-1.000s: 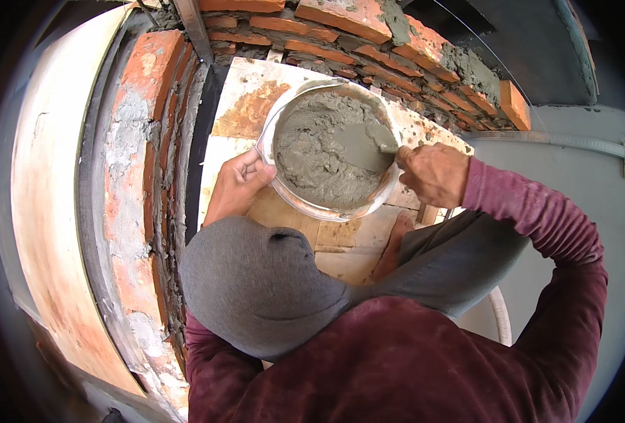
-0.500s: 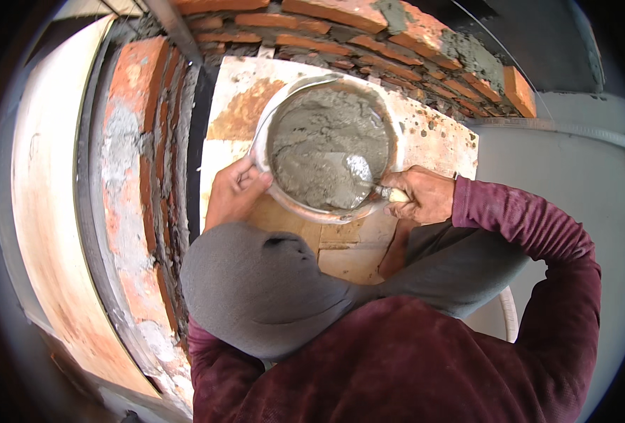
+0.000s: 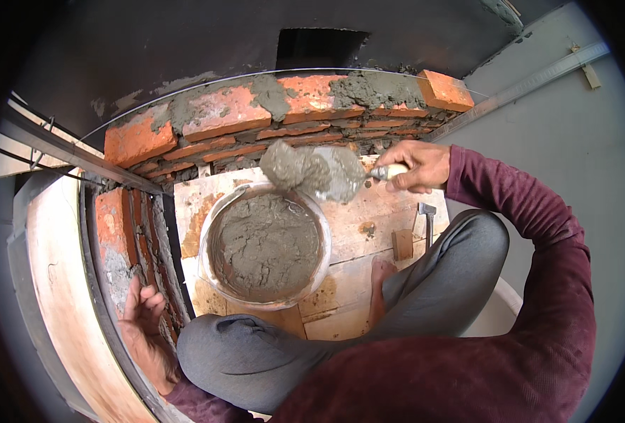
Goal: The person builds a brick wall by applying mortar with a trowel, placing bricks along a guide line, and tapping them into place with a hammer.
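Currently, the right hand is closed around the handle of a trowel, whose blade carries a heap of grey mortar above the far part of the wooden platform. The white bucket, containing more mortar, stands near the platform's left edge. The left hand is empty, half open with fingers loosely curled, beside the left brick wall; contact cannot be determined. A hammer is located near the platform's right edge. A low brick wall runs along the far edge.
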Motion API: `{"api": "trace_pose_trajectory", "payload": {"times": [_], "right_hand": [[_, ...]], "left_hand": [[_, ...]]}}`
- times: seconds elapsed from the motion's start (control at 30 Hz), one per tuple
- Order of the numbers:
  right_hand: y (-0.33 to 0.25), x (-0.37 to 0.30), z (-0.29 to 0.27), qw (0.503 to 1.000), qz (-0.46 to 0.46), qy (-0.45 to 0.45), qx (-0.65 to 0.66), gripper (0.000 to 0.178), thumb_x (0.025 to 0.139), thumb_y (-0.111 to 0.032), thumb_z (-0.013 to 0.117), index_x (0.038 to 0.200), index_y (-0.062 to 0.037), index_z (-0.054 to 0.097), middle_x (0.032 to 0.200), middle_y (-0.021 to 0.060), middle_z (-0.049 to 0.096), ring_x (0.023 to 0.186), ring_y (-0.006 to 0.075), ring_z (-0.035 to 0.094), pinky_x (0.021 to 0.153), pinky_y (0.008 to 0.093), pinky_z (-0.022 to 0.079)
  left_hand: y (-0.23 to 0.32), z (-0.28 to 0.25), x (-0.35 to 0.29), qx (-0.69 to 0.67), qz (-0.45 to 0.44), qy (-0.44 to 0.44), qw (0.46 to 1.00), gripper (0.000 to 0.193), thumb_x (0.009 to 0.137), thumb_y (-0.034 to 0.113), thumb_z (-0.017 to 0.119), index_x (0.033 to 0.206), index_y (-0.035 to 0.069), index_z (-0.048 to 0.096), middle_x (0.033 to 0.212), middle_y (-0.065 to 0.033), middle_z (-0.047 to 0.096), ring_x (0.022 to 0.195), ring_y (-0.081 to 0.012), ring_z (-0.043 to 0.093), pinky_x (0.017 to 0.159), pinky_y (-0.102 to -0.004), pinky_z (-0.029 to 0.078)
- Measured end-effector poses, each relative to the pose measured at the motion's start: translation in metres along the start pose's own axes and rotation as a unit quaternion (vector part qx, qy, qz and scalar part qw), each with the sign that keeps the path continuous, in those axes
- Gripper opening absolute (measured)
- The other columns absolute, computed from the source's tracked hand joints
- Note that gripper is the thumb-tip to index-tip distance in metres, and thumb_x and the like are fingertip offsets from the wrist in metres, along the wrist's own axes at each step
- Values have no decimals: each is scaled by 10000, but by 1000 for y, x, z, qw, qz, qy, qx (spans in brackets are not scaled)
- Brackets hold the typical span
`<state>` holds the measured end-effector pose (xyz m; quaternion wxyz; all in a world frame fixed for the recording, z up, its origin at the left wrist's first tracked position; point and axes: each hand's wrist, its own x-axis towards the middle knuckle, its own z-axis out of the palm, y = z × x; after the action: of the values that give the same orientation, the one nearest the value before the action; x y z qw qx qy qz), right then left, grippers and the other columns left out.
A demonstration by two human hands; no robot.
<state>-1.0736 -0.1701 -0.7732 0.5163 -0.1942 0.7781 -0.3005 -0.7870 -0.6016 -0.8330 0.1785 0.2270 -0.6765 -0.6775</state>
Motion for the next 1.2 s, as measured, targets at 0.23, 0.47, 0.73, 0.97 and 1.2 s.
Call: {"api": "trace_pose_trajectory", "payload": {"times": [0.23, 0.47, 0.73, 0.97, 1.2], "right_hand": [[19, 27, -53, 842, -10, 338, -421, 380, 835, -106, 600, 1191, 23, 563, 935, 185, 632, 761, 315, 651, 697, 434, 533], [85, 44, -37, 708, -12, 472, -525, 549, 812, -50, 636, 1336, -19, 476, 1112, 140, 548, 986, 316, 626, 771, 439, 557], [80, -2, -34, 811, -63, 487, -319, 410, 953, -242, 574, 1222, 62, 523, 923, 256, 634, 861, 408, 656, 777, 500, 521], [23, 12, -38, 884, -1, 304, -355, 378, 1019, -286, 457, 1057, 76, 561, 853, 270, 652, 855, 452, 653, 816, 509, 503], [63, 0, -68, 882, 48, 309, -352, 380, 1028, -275, 436, 983, 73, 581, 869, 276, 650, 822, 448, 648, 810, 512, 502]], "left_hand": [[96, 73, -42, 171, 68, -275, 944, 758, 900, 656, 573, 1237, -18, 657, 938, -136, 685, 885, -228, 651, 852, -339, 505], [85, 105, -28, 228, 96, -547, 800, 553, 837, 366, 747, 1220, -24, 661, 1088, -175, 696, 958, -350, 670, 850, -385, 527], [89, 113, -27, 267, 110, -525, 800, 539, 833, 365, 750, 1216, -5, 668, 1107, -172, 692, 986, -345, 666, 861, -386, 525], [87, 122, -26, 311, 130, -517, 787, 542, 837, 382, 727, 1227, 11, 665, 1138, -166, 686, 1006, -345, 659, 889, -394, 521], [88, 114, -22, 300, 125, -530, 783, 548, 836, 377, 726, 1231, 3, 659, 1122, -164, 688, 1004, -349, 656, 882, -391, 521]]}}
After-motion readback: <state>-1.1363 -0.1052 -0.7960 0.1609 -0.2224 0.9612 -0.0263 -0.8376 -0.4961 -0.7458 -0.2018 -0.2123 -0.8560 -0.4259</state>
